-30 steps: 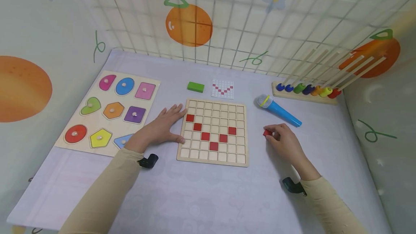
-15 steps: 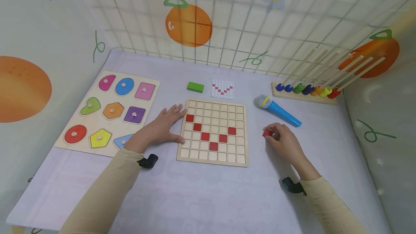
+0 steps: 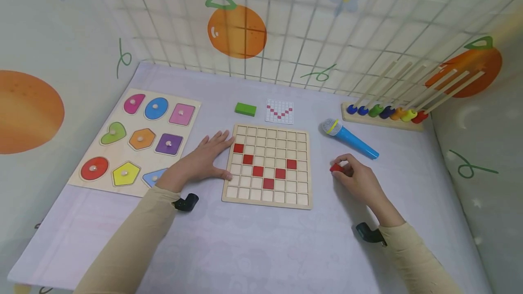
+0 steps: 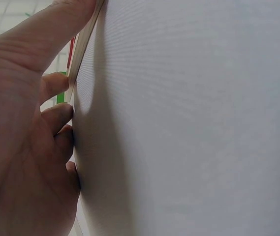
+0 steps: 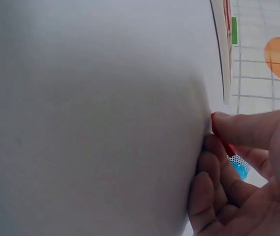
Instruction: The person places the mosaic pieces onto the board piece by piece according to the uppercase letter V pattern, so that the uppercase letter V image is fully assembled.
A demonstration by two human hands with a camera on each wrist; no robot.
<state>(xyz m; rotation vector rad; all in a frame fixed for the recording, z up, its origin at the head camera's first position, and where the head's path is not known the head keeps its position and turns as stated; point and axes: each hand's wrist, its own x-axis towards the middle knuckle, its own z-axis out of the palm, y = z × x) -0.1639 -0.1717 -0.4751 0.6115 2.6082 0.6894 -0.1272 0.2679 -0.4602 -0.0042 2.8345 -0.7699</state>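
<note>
Head view: right hand has barely shifted, its grip still pinching the red tile; left hand stays flat against the grid board.

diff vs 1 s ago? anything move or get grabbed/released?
Almost nothing. The right hand still pinches the red block on the table, right of the grid board; its fingers shifted only slightly, with no lift or release. The left hand stays flat against the board's left edge. The six red tiles in the board, the blue microphone, green block and pattern card are unchanged.
</note>
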